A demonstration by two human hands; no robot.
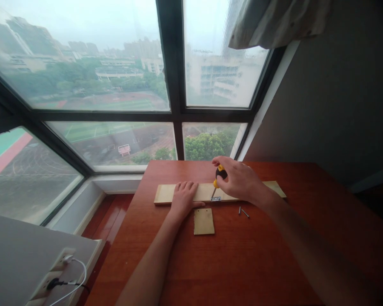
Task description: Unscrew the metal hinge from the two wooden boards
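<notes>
A long pale wooden board (164,194) lies crosswise on the table. My left hand (184,197) rests flat on it, fingers laid over the top and thumb stretched out along the near edge. In my right hand (239,176) is a yellow and black screwdriver (215,183), held tilted with its shaft pointing down. Its tip meets a small metal hinge (215,199) at the board's near edge; whether it sits in a screw is too small to tell. Closer to me lies a small square wooden piece (204,222) with two holes near its far edge.
Two loose screws (244,212) lie right of the square piece on the reddish-brown table (230,263). Large windows (102,140) stand beyond and to the left. A curtain (274,25) hangs at upper right. Plugged-in cables (70,282) are at lower left.
</notes>
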